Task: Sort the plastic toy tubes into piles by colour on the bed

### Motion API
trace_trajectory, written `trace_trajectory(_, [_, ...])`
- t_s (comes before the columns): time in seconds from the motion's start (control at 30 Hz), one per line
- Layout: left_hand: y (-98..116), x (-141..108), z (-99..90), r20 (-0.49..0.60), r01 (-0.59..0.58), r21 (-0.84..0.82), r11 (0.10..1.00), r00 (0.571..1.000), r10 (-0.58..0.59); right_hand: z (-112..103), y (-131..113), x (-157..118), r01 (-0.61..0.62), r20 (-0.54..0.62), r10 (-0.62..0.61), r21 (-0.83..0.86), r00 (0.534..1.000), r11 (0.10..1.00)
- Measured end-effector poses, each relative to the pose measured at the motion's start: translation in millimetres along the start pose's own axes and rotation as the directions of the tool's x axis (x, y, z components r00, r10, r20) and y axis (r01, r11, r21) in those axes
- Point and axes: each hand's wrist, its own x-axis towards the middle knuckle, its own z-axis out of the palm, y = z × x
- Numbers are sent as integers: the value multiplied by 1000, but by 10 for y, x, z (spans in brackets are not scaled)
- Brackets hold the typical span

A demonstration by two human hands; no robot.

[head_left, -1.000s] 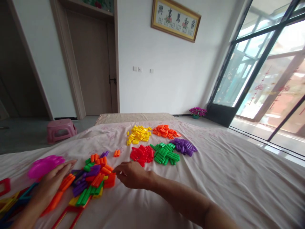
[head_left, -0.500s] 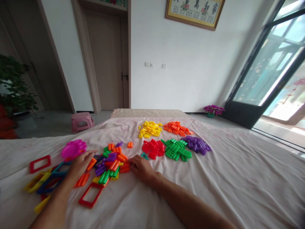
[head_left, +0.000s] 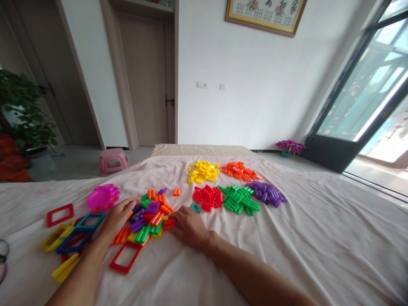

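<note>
A mixed heap of plastic pieces (head_left: pixel 149 216), orange, purple, green and red, lies between my two hands on the cloth. My left hand (head_left: pixel 120 214) is at the heap's left side, its fingers closed over an orange piece that shows in part beneath them. At the right edge of the heap, my right hand (head_left: pixel 188 225) has bent fingers touching a red-orange piece (head_left: pixel 169 224); whether they grip it is unclear. Beyond are sorted piles: yellow (head_left: pixel 204 171), orange (head_left: pixel 241 171), red (head_left: pixel 208 197), green (head_left: pixel 240 199) and purple (head_left: pixel 267 194).
Left of my left hand lie a magenta tray (head_left: pixel 102 197) and several coloured frames, among them a red frame (head_left: pixel 60 215). Another red frame (head_left: pixel 126 256) is near the front. A small teal triangle (head_left: pixel 195 208) sits by the red pile. Eyeglasses show at the left edge.
The view has shifted slightly, moving the scene to the right in the picture. My left hand is drawn in more over the orange piece. My right hand stays by the heap.
</note>
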Motion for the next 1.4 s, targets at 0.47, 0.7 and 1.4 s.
trace_trajectory(0.47, [-47, 11, -18, 3, 23, 34, 999, 1000, -23, 9, 48, -59, 25, -33, -21, 129, 999, 991])
trace_trajectory(0.7, [-62, 12, -27, 29, 33, -16, 999, 999, -33, -169, 147, -20, -25, -175, 67, 235, 982, 972])
trace_trajectory(1.4, [-262, 126, -51, -8, 106, -18, 994, 994, -106, -1846, 2534, 259, -569, -640, 618, 323, 458, 756])
